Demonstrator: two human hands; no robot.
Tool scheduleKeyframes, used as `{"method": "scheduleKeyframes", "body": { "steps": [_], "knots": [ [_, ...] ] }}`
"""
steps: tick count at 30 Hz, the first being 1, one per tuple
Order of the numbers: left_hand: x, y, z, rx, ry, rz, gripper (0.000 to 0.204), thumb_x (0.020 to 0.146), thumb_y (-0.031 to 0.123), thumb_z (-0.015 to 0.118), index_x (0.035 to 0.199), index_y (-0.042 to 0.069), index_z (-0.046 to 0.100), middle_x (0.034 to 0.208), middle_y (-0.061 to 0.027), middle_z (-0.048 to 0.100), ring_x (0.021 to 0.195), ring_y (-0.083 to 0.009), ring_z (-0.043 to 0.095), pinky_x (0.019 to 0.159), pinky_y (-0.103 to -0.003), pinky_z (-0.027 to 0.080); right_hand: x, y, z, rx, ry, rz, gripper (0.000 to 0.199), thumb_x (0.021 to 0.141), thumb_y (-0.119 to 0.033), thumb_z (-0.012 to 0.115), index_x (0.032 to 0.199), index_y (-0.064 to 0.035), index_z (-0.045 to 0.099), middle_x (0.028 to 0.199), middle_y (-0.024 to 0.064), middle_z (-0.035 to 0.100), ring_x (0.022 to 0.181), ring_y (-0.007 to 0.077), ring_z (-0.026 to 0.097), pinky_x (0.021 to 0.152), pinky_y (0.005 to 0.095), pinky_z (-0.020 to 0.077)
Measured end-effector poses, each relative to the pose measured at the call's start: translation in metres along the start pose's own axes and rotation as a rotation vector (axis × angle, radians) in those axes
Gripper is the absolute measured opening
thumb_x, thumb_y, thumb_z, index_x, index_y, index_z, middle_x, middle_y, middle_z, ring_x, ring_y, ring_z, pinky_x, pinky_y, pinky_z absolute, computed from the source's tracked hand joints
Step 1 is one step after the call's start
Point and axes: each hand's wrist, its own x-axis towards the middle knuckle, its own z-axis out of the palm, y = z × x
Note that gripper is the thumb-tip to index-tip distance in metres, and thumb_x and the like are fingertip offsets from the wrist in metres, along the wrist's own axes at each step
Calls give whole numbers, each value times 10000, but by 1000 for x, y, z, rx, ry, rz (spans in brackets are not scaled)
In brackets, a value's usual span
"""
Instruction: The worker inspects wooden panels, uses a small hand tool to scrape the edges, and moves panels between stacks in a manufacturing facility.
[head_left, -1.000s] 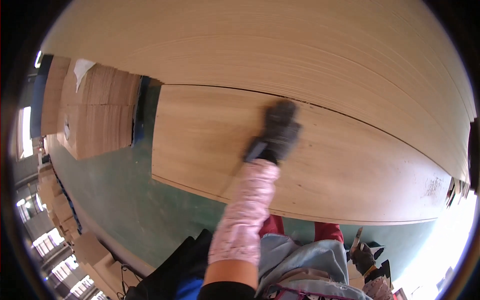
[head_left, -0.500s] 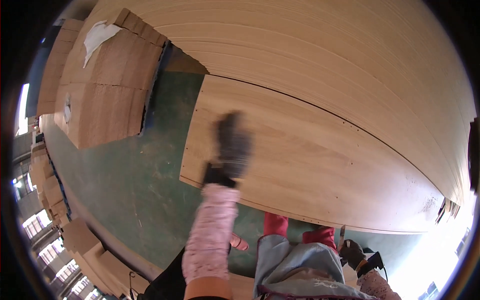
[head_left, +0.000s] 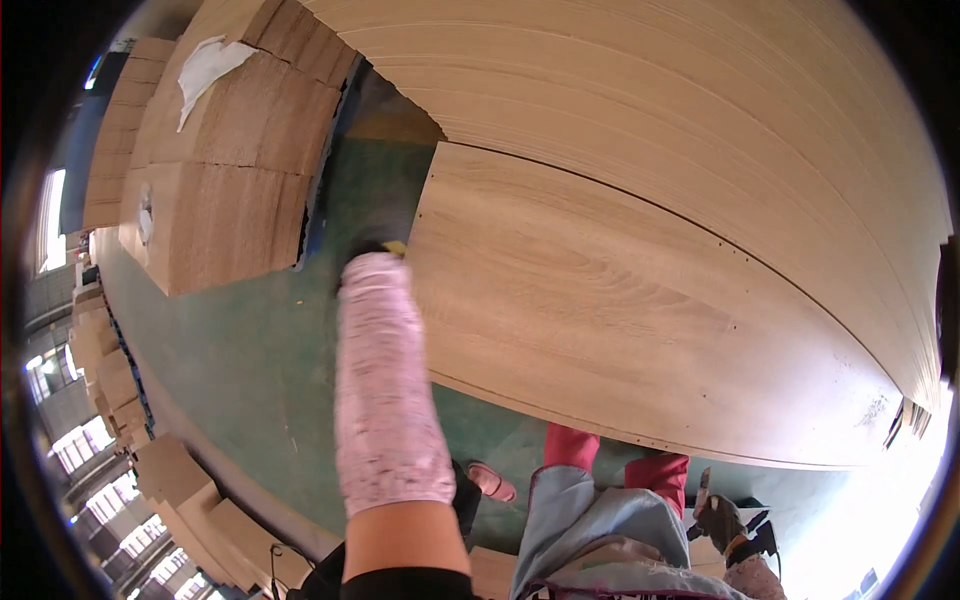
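A wide wood-grain panel [head_left: 600, 310] lies in front of me, with small dark holes along its edges. My left hand [head_left: 372, 248] reaches past the panel's left edge, over the green floor. Its pink speckled sleeve and dark cuff hide the fingers, and a small yellow patch shows beside the cuff. Low on the right, away from the panel's near edge, my gloved right hand [head_left: 718, 522] is closed around a narrow, flat, knife-like tool [head_left: 704, 484] that points upward. Its exact kind is too small to tell.
A tall stack of wood-coloured boards [head_left: 650, 90] rises along the panel's far edge. Another board stack [head_left: 225, 190], with torn white paper on it, stands at the far left. More stacks [head_left: 180, 480] line the lower left. A sandalled foot [head_left: 490, 482] shows below the panel.
My left hand has swept from above the panel to beyond its left edge. The right hand still holds the flat tool low on the right. The view has shifted slightly.
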Motion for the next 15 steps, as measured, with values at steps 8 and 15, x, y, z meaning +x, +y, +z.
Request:
{"method": "scheduleKeyframes", "body": {
  "steps": [8,15],
  "knots": [
    [-85,230,27,-625,366,-94,527,935,227,430,1385,12,262,1449,-188,214,1358,-325,175,1080,-502,216,-14,-72,9,-110,6,26,170,800,-242,575,785,-73,588,626,52,597,559,165,577,493,313,454],
    [-138,514,50,-856,-162,345,561,870,279,456,1343,-1,338,1423,-224,280,1336,-401,222,1074,-584,125,-13,-81,-5,-38,53,-45,128,785,-186,597,796,-64,560,623,15,543,544,118,521,463,275,416]
  ]
}}
